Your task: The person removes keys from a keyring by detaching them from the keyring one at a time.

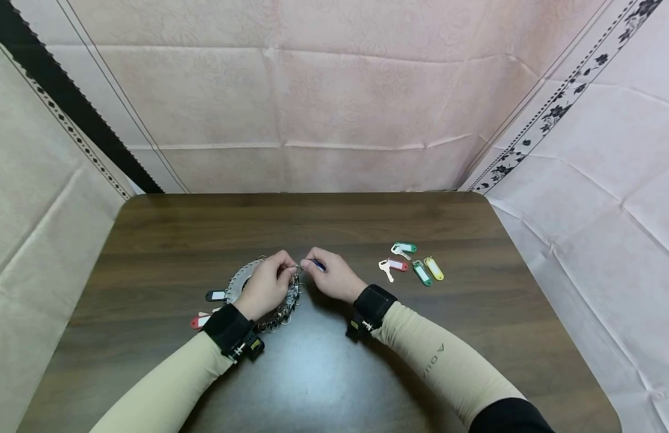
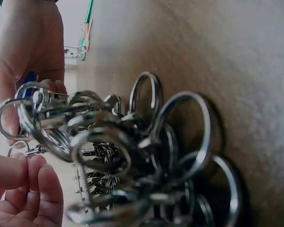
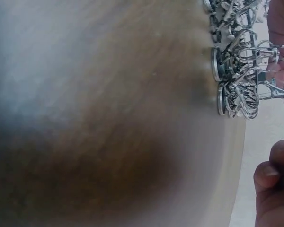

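A large metal hoop (image 1: 237, 282) strung with silver clasps and split rings (image 2: 182, 137) lies on the table, partly beneath my left hand (image 1: 270, 285). At the hoop's upper right edge, that hand's thumb and fingers pinch a small silver clasp (image 2: 35, 150). Just to the right, my right hand (image 1: 334, 278) holds a blue key tag (image 1: 317, 264) between thumb and fingers. Its fingertips nearly meet the left ones. Whether the tag touches the clasp is hidden. The right wrist view shows the clasps (image 3: 239, 99) hanging beside the table edge, with part of my right hand (image 3: 277, 182) below.
Two green tags (image 1: 422, 273), a yellow tag (image 1: 434, 268) and a red tag (image 1: 398, 265) lie at the right with silver keys (image 1: 386, 269). By the hoop's left side are a black tag (image 1: 215, 296) and a red tag (image 1: 201, 321). The wooden table (image 1: 312, 216) has rounded far corners.
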Tool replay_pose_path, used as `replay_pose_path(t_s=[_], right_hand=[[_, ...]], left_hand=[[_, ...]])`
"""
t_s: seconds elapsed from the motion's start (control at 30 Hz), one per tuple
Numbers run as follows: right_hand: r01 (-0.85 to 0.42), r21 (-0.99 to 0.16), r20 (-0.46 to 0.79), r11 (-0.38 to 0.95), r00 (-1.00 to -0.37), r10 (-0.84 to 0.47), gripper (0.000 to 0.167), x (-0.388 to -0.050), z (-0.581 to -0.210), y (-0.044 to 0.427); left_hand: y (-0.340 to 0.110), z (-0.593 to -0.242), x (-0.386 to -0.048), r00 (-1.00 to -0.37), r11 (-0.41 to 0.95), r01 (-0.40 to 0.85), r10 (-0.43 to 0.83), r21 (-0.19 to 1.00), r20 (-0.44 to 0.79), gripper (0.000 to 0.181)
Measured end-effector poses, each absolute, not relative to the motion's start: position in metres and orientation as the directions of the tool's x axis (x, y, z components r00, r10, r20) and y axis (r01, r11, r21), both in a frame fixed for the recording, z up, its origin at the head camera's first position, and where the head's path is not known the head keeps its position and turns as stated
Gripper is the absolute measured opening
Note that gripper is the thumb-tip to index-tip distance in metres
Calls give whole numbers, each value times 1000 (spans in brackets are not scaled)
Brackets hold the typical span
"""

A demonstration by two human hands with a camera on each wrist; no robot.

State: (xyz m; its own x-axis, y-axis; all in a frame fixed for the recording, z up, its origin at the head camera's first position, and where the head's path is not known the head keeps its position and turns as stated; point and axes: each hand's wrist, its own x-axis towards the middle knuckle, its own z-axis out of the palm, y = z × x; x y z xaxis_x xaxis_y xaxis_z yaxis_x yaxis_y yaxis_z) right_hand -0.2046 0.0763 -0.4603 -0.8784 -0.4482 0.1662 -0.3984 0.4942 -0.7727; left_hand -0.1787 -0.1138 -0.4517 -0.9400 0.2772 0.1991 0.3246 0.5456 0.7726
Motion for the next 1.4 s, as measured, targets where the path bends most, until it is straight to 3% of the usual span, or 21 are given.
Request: replay_pose_path(t_s=[0.2,0.37,0.57,0.67,0.83,1.1,1.4], right_hand=[[-373,-777,150,507,-892,-427,19,-203,-457,75],[-380,-768,162,516,-894,-417,19,-202,-457,75],[-620,-519,251,589,-768,-589,15,-204,-456,80],[-679,-468,282,566,-722,-632,16,-206,-453,82],[-628,-582,291,517,-754,-589,14,-205,-452,80],[-357,-876,185,325,-870,-457,14,-200,-459,72],[-107,-978,28,181,-920,-392,17,-203,-464,68]], left_hand=[[-112,-450,-178,-930,578,362,277,731,242,12],[-112,-449,-178,-953,536,286,244,794,178,3],[-114,-451,-179,-972,484,202,205,852,114,3],[-114,-450,-178,-972,479,197,208,855,108,3],[-113,-450,-179,-972,476,192,213,858,99,4],[-111,-453,-178,-973,445,189,202,875,107,6],[-109,-449,-175,-968,467,243,178,850,179,3]])
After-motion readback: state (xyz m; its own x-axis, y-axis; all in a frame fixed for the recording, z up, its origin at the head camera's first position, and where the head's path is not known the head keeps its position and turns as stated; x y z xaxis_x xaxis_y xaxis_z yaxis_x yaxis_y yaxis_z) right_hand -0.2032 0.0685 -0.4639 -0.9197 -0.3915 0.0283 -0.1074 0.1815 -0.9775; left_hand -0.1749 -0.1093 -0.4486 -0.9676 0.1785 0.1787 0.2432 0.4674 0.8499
